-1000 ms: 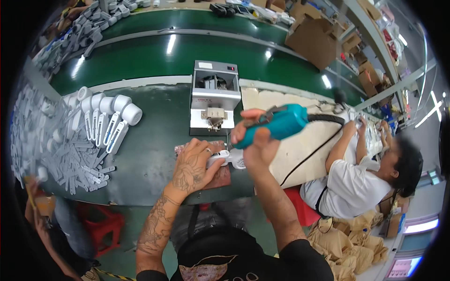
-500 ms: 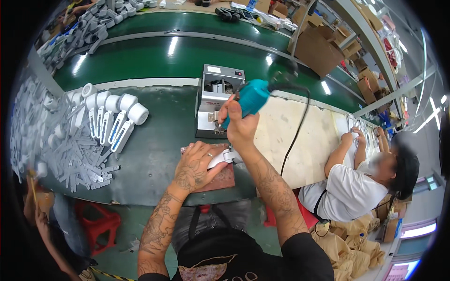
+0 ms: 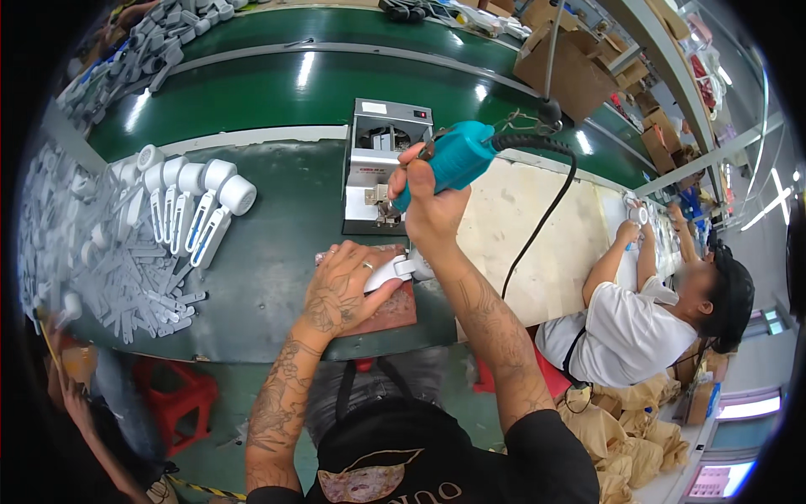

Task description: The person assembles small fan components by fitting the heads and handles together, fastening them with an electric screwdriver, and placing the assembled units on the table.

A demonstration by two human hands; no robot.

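A teal electric screwdriver (image 3: 462,156) is gripped in my right hand (image 3: 437,208), its lower end at the front of a grey screw-feeder machine (image 3: 364,172). Fingers and metal parts there hide the bit's tip. My left hand (image 3: 344,287) is closed over a white plastic handle-like piece (image 3: 389,274) and presses it on a reddish-brown pad (image 3: 388,314). A rounder white end of the piece sticks out to the right, partly behind my right wrist.
Several white round-headed assemblies (image 3: 210,189) lie at left, above a heap of grey flat strips (image 3: 138,290). The black cable (image 3: 546,231) loops over a pale board (image 3: 499,244). A co-worker (image 3: 630,323) sits at right. Behind runs a green conveyor (image 3: 243,97).
The screwdriver has shifted slightly right relative to the feeder, and its cable has swung right. My left hand keeps its hold on the white piece. The view has moved slightly.
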